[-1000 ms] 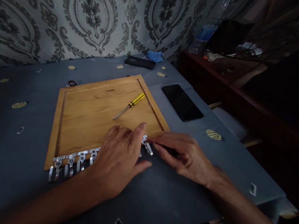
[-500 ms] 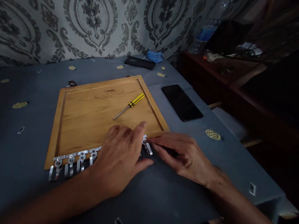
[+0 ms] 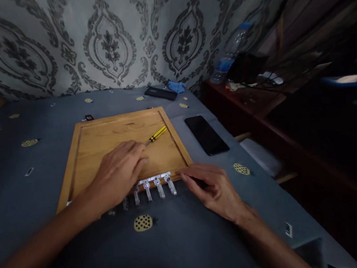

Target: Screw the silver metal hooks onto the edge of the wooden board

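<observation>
A wooden board (image 3: pixel 103 140) with a raised rim lies on a blue cloth. Several metal hooks (image 3: pixel 157 186) are fixed along its near edge. My left hand (image 3: pixel 117 176) lies palm down on the board, fingers stretched toward a yellow-and-black screwdriver (image 3: pixel 155 135) and covering its metal shaft; it holds nothing that I can see. Beside the board's near right corner, my right hand (image 3: pixel 213 187) rests on the cloth with its fingers together and fingertips touching that corner.
A black phone (image 3: pixel 206 135) lies right of the board. Another dark phone (image 3: pixel 160 93) and a blue rag (image 3: pixel 176 86) sit near the patterned wall. A dark wooden shelf (image 3: pixel 250 102) with a water bottle (image 3: pixel 227 57) stands at the right.
My left hand lifted off the hooks at the near edge and moved up onto the board toward the screwdriver. The right hand stayed at the corner. The camera shifted.
</observation>
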The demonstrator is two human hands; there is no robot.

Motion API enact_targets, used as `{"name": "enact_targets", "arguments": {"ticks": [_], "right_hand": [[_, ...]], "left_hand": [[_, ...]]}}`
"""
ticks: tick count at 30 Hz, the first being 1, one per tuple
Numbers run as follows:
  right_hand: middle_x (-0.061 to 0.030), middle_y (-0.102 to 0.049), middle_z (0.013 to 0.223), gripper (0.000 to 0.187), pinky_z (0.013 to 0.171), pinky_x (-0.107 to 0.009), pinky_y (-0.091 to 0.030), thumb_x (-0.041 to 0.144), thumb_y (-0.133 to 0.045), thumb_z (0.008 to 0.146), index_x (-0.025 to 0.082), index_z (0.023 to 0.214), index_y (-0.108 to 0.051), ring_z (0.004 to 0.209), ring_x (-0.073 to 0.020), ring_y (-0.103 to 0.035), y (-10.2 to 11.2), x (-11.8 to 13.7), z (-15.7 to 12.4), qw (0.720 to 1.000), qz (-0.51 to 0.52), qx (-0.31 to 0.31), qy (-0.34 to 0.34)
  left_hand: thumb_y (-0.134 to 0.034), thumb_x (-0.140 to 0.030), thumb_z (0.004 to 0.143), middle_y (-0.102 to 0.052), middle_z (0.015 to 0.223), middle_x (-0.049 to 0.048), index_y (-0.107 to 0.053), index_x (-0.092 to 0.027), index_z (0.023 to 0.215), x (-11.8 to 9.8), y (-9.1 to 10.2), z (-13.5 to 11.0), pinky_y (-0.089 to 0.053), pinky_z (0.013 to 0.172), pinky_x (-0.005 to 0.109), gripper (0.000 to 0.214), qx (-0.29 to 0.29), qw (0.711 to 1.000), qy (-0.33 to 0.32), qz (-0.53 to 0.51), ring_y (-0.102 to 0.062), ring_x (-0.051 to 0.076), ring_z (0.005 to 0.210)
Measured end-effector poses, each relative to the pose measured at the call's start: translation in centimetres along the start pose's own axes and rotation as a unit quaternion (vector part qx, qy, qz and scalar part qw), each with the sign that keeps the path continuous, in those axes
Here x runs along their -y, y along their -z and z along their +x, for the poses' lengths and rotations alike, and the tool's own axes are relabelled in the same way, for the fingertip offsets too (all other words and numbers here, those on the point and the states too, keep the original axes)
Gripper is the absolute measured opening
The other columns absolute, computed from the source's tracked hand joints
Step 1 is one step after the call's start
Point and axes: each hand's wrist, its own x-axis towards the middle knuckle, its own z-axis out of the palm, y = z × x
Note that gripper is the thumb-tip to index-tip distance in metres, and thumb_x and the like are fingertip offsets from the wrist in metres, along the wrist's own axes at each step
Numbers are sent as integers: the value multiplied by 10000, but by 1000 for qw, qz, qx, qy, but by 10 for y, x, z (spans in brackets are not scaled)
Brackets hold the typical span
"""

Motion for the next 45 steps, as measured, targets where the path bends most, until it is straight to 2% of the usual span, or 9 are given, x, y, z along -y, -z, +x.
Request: {"name": "enact_targets", "arguments": {"ticks": [4, 13, 19, 24, 31, 34, 40, 43, 45], "right_hand": [[-41, -698, 716, 260, 575, -263, -488, 270, -500, 939, 186, 793, -698, 646, -162, -647, 0, 1, 4, 999, -3, -14, -35], [-40, -707, 742, 234, 551, -272, -423, 268, -517, 882, 172, 899, -730, 626, -156, -607, 4, 8, 37, 994, -1, -13, -109], [14, -596, 598, 217, 460, -232, -395, 241, -589, 821, 129, 976, -691, 501, -112, -517, -11, -8, 67, 969, 158, -27, -188], [33, -578, 571, 241, 435, -230, -455, 218, -583, 849, 134, 1073, -608, 469, -113, -554, -24, -18, 63, 937, 262, -23, -230], [20, -638, 600, 380, 438, -216, -473, 319, -649, 843, 134, 1150, -523, 441, -102, -562, -20, -19, 57, 902, 341, -56, -260], [7, -665, 648, 469, 478, -216, -495, 387, -710, 796, 147, 1148, -513, 498, -109, -602, -19, -16, 56, 889, 373, -80, -254], [27, -646, 688, 459, 478, -201, -473, 407, -853, 624, 206, 857, -512, 539, -99, -603, -15, -14, 57, 834, 457, -177, -254], [33, -623, 727, 436, 455, -186, -440, 361, -877, 592, 207, 845, -557, 545, -80, -572, -11, -12, 58, 810, 492, -176, -265], [30, -606, 735, 382, 458, -183, -430, 355, -861, 619, 205, 864, -610, 556, -73, -552, -9, -10, 57, 812, 503, -143, -259]], "left_hand": [[-429, -220, 960, -624, 1046, 92, -555, -157, 1049, 10, 1, 7, -479, 834, 409, 167, 37, 997, 47, 51, -599, 276, 1015], [-430, -204, 958, -658, 1002, 107, -583, -142, 999, 4, 15, 19, -501, 765, 390, 171, 84, 994, 10, 72, -637, 253, 929], [-566, -331, 931, -638, 1040, 67, -604, -129, 1073, 12, -2, 48, -544, 812, 380, 250, 85, 993, 11, 78, -633, 176, 912], [-559, -346, 933, -636, 1054, 69, -611, -139, 1057, 18, -6, 56, -538, 825, 380, 246, 91, 995, 13, 34, -627, 176, 925], [-563, -166, 842, -593, 687, -12, -599, -149, 732, 21, 5, 48, -399, 595, 254, 117, 70, 991, -15, -110, -539, 119, 642], [-538, -155, 818, -568, 626, -28, -595, -153, 729, 18, 7, 42, -344, 549, 242, 106, 63, 983, -15, -170, -503, 106, 578], [-548, -142, 816, -583, 672, -23, -602, -148, 762, 4, 15, 28, -353, 579, 235, 77, 32, 970, -29, -238, -510, 103, 623], [-555, -131, 821, -586, 673, -26, -602, -151, 777, -4, 16, 20, -350, 587, 242, 68, 15, 969, -37, -242, -501, 101, 615], [-556, -127, 829, -579, 660, -31, -604, -154, 783, -6, 16, 16, -355, 594, 244, 72, 11, 969, -42, -242, -496, 97, 605]]}}
